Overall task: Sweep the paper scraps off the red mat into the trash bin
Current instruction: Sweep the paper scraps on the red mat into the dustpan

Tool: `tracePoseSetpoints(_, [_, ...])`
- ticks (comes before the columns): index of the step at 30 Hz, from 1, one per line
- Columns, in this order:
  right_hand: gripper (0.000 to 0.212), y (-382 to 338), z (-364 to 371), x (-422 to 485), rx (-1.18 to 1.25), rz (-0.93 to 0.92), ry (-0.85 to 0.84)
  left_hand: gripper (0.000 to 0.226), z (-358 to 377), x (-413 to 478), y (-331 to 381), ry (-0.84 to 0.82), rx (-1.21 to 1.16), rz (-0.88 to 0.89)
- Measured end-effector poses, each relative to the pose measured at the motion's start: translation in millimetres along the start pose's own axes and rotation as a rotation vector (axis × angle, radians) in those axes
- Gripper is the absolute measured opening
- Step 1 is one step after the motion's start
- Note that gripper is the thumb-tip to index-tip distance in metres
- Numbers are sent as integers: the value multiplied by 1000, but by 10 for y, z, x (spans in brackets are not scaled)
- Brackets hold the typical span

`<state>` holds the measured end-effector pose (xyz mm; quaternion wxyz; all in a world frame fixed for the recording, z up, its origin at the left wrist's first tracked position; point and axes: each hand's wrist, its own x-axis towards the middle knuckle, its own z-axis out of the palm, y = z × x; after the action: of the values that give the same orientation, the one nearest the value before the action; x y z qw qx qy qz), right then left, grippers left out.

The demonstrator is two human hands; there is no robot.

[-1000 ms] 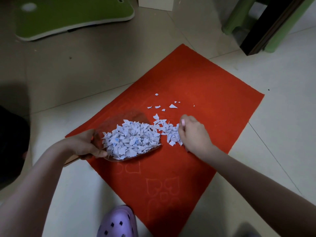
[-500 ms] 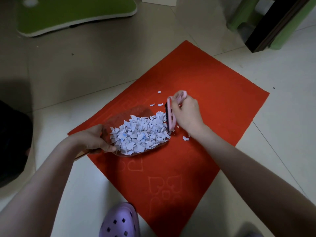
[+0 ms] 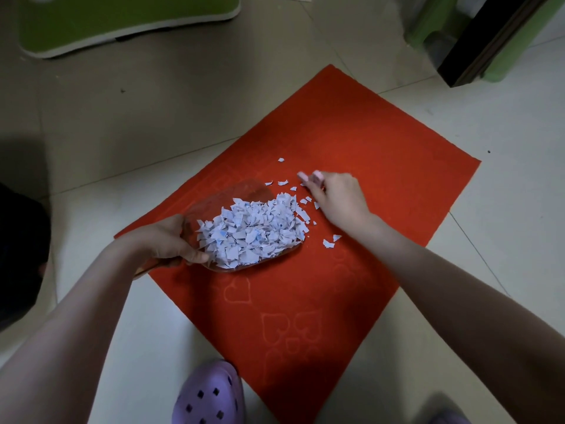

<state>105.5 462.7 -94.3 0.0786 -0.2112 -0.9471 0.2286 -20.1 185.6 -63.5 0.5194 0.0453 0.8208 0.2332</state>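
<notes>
The right hand (image 3: pixel 339 198) keeps a closed grip on a pink brush (image 3: pixel 316 177) just right of the clear dustpan (image 3: pixel 232 191) mouth; loose paper scraps (image 3: pixel 282 182) lie between them on the red mat (image 3: pixel 382 148); the left hand (image 3: pixel 162 240) grips the handle at the pan's near-left end.

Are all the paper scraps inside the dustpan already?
No, several paper scraps lie loose on the red mat outside the clear dustpan.
</notes>
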Motion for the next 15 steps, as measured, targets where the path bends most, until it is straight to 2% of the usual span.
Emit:
tracePoseSetpoints(3, [38,-153,111,-122,36,-35,-77,63,44,-22,53,2,8,24])
tracePoseSetpoints(9, [29,-396,181,-262,167,-28,-99,61,119,33,14,17,-11,43])
tracePoseSetpoints(12, [26,-545,125,-317,235,-52,-113,49,194,75,-77,36,-78,116])
tracePoseSetpoints(15, [18,-609,-51,-325,329,-132,-100,51,210,178,-225,70,-163,164])
